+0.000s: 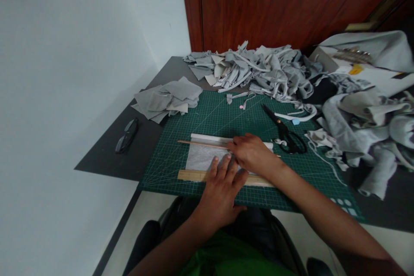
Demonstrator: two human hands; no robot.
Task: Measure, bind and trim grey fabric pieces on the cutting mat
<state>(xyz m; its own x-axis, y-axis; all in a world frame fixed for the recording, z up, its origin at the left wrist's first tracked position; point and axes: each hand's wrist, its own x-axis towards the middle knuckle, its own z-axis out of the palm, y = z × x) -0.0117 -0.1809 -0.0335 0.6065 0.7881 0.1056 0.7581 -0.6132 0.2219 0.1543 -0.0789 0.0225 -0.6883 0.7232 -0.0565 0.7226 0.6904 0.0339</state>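
A piece of pale grey fabric (202, 155) lies on the green cutting mat (174, 131), with a white roll (207, 138) along its far edge. Just nearer than the roll, a thin wooden stick (190, 142) crosses the fabric. My right hand (250, 152) is closed over the stick's middle, its fingertips partly hidden. Along the near edge of the fabric runs a wooden ruler (194, 175). My left hand (223, 187) presses flat across the ruler and fabric, fingers outstretched, close beside the right hand.
Black scissors (284, 131) lie right of the fabric. Grey fabric pieces (168, 97) are stacked at the back left, and a scrap heap (258, 69) fills the back. More grey cloth (365, 120) and a white box (365, 69) stand right. Eyeglasses (127, 135) rest on the dark table (106, 159).
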